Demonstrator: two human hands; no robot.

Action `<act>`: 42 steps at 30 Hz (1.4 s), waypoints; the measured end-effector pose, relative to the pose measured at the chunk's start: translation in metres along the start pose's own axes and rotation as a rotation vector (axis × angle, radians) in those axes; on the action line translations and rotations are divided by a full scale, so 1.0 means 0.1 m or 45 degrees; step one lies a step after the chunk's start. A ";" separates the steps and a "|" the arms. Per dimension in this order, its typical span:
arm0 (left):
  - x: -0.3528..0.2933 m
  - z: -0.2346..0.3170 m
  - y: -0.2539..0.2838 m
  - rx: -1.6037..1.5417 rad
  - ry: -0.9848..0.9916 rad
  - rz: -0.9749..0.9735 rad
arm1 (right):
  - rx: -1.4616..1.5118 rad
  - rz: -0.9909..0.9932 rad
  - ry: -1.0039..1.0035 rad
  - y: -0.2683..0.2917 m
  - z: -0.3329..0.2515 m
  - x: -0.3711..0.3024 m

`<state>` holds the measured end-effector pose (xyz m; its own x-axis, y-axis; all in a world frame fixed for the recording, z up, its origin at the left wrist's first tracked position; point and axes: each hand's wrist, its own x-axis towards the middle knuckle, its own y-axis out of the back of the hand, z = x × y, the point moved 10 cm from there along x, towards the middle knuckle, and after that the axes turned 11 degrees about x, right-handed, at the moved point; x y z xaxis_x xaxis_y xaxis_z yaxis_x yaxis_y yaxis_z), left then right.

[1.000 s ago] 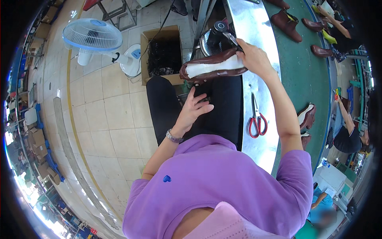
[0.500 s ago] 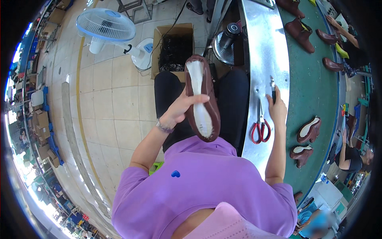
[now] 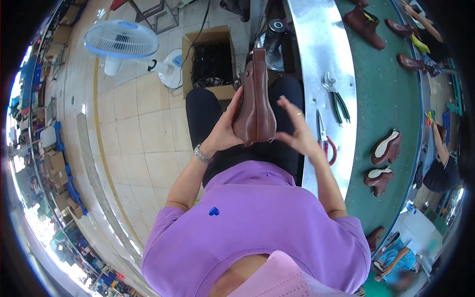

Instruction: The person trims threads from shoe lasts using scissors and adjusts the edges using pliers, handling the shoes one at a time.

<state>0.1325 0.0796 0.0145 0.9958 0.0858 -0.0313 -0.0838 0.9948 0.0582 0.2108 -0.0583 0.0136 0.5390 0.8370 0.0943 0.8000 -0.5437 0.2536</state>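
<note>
1. Currently, the brown leather boot point(image 3: 256, 106) is left of the long, shiny metal surface point(image 3: 324, 44), above the person's lap.
2. The left hand point(image 3: 223, 129) has its grip wrapped against the boot's left side.
3. The right hand point(image 3: 298, 134), by the surface's left edge, has its grip spread; whether its thumb touches the boot, I cannot tell.
4. On the surface lie silver-headed pliers with green handles point(image 3: 339, 105) and red-handled metal scissors point(image 3: 322, 132), partly hidden.
5. Right of the surface rest two white-soled brown boots point(image 3: 387, 147).
</note>
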 end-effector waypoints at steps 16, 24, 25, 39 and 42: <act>0.47 1.04 -0.59 0.467 -0.493 -0.202 | 0.369 0.703 -0.296 0.19 0.45 -0.20; 0.50 1.37 -0.42 0.601 -0.511 0.503 | 0.057 1.102 -0.313 0.49 0.54 -0.37; 0.49 1.33 -0.42 0.671 -0.478 0.527 | 0.008 1.136 -0.247 0.50 0.38 -0.34; 1.01 1.05 -0.70 -0.227 -0.166 -0.069 | 0.542 1.122 -0.308 0.57 0.44 -0.77; 1.01 1.01 -0.96 0.007 -0.301 -0.165 | 0.565 1.531 -0.266 1.05 0.43 -1.12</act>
<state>0.2453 -0.0129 0.1066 0.9791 -0.0580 0.1947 0.0442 0.9963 0.0743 0.2459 -0.2116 -0.0116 0.9741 -0.1903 -0.1225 -0.2141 -0.9502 -0.2266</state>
